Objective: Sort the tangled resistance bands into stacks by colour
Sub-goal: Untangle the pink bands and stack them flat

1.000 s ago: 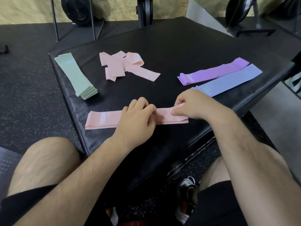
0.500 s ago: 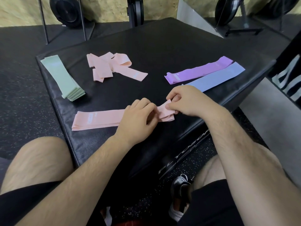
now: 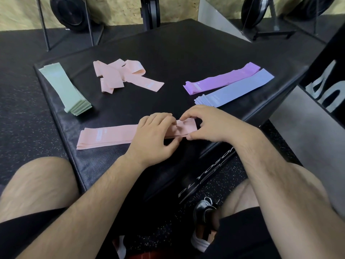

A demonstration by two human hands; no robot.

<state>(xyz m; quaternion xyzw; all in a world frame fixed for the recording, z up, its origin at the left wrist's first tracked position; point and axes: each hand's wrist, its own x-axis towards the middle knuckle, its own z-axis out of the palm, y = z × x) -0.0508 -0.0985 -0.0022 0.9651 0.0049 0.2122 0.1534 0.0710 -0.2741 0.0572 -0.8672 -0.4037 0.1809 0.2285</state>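
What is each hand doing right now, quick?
Left hand: fingers curled in a grip on the flat pink band.
Right hand: pinching that band's folded right end.

Five groups of bands are lying on the surface: one green stack, one purple stack, one blue stack, one tangled pink heap and one flat pink pile. Two hands, the left hand and the right hand, are gripping that pile.

You are sitting in a gym. Speckled black rubber flooring surrounds the padded plyo box before you, where pastel resistance bands lie. Round black discs stand along the chipboard wall behind.
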